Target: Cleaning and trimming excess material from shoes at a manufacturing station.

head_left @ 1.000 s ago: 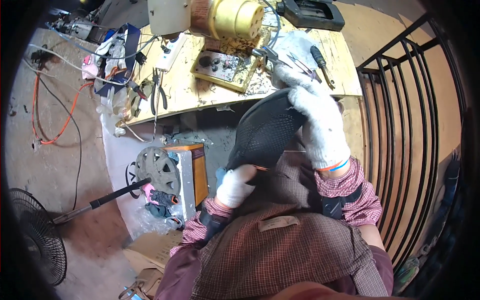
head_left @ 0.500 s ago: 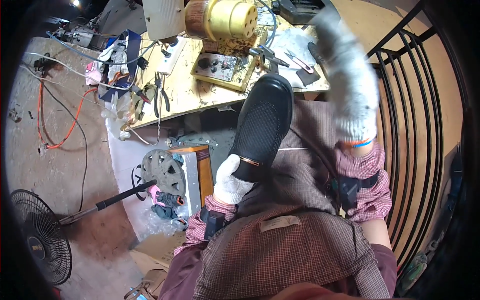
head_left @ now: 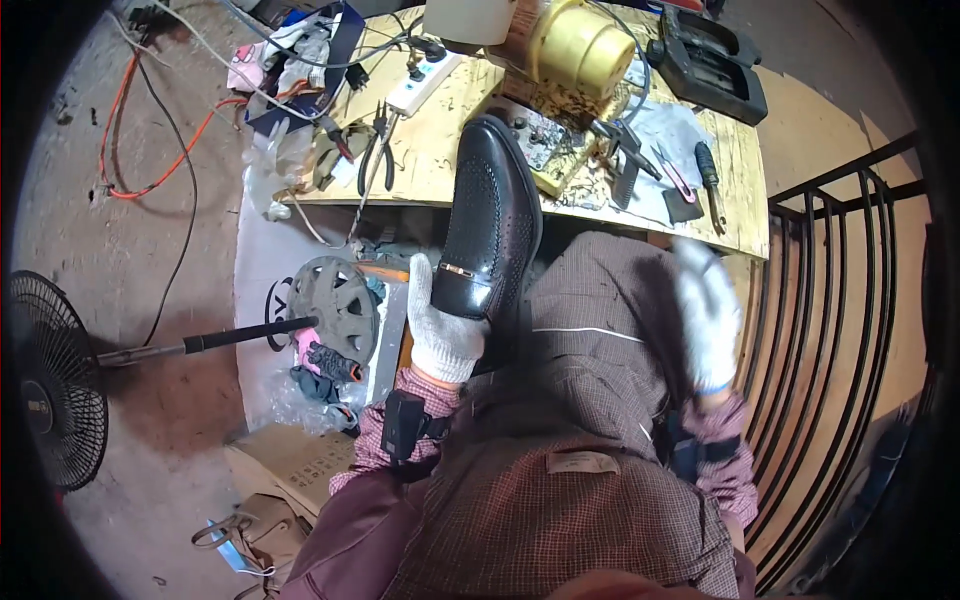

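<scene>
A black leather shoe (head_left: 487, 225) with a woven-textured upper and a small gold-coloured metal bar points away from me, toe near the workbench edge. My left hand (head_left: 440, 325), in a white knit glove, grips its near end, thumb up along the side and the other fingers hidden beneath. Over my right thigh, close to the bench's front edge, is my right hand (head_left: 708, 315), also in a white glove. Its fingers are smeared by motion, and I see nothing in it. Nearest to it on the bench lies a dark-handled screwdriver-like tool (head_left: 710, 180).
On the wooden workbench (head_left: 420, 185) are a yellow machine housing (head_left: 585, 50), a control panel (head_left: 530, 135), pliers (head_left: 376, 155), pink-handled snips (head_left: 675, 175), a power strip (head_left: 425, 80) and a black case (head_left: 710, 70). A black metal rack (head_left: 800, 320) stands right, a fan (head_left: 60, 380) left.
My right hand has come down from over the bench's right side toward my thigh. The shoe has turned slightly in my left hand, and the view has shifted.
</scene>
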`<action>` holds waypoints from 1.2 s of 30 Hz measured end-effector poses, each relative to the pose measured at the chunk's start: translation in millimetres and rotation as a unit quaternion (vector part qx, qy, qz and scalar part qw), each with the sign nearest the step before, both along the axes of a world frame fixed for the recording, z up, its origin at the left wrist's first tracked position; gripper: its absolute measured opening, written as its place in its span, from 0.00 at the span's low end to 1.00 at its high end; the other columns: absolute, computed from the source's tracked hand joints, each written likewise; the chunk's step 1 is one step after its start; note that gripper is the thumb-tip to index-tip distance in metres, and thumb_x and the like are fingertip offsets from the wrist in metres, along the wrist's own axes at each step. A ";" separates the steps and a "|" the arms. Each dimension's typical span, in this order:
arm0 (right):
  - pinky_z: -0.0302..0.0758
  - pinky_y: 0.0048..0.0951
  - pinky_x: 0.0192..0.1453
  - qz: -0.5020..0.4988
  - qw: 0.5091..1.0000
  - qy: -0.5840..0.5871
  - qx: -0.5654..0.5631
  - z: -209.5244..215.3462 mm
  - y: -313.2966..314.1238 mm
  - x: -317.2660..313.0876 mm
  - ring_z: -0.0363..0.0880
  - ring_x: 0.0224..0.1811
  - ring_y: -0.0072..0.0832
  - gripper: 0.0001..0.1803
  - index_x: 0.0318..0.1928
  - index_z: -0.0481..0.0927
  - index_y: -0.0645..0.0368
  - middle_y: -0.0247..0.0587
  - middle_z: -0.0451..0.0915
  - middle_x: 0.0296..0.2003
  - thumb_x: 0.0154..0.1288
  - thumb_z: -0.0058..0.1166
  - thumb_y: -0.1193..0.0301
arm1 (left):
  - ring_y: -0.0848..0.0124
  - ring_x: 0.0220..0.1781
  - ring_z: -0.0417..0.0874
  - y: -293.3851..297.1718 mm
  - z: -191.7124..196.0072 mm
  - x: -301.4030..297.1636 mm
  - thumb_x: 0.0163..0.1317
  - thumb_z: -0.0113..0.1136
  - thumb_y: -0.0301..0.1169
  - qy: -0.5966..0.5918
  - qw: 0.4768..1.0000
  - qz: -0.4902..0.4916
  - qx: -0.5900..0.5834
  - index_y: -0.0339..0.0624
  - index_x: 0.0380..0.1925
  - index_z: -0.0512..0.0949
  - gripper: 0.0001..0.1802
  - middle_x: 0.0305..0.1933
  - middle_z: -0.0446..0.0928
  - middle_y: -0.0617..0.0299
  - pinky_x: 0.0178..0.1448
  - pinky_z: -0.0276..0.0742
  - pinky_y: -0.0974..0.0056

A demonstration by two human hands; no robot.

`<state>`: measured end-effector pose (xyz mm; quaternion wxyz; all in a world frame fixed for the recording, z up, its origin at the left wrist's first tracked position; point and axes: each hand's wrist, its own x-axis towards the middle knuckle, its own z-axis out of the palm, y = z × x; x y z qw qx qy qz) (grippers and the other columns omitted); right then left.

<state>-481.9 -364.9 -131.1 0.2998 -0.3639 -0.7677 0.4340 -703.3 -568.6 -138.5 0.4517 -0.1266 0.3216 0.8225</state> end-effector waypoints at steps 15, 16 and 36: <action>0.73 0.42 0.62 -0.136 0.957 -0.138 0.218 -46.6 127.8 -16.2 0.77 0.59 0.51 0.27 0.67 0.69 0.65 0.63 0.75 0.59 0.71 0.52 0.65 | 0.56 0.64 0.77 30.4 -22.3 35.3 0.73 0.46 0.55 -0.094 0.985 -0.116 0.085 0.33 0.63 0.71 0.36 0.64 0.75 0.50 0.72 0.68 0.53; 0.73 0.41 0.59 -0.102 0.991 -0.067 0.053 -18.0 94.6 -23.8 0.78 0.58 0.50 0.25 0.64 0.72 0.65 0.61 0.78 0.55 0.71 0.52 0.66 | 0.58 0.64 0.76 27.9 -35.0 32.5 0.74 0.45 0.54 -0.128 0.970 -0.137 0.153 0.33 0.63 0.71 0.34 0.63 0.76 0.50 0.73 0.66 0.55; 0.73 0.30 0.26 0.052 0.916 -0.152 0.368 25.0 -0.9 -20.4 0.78 0.22 0.31 0.21 0.55 0.81 0.59 0.40 0.78 0.24 0.66 0.61 0.62 | 0.67 0.56 0.79 21.4 -17.5 57.0 0.75 0.42 0.33 0.161 0.959 -0.230 0.043 0.36 0.53 0.73 0.16 0.55 0.78 0.54 0.69 0.71 0.62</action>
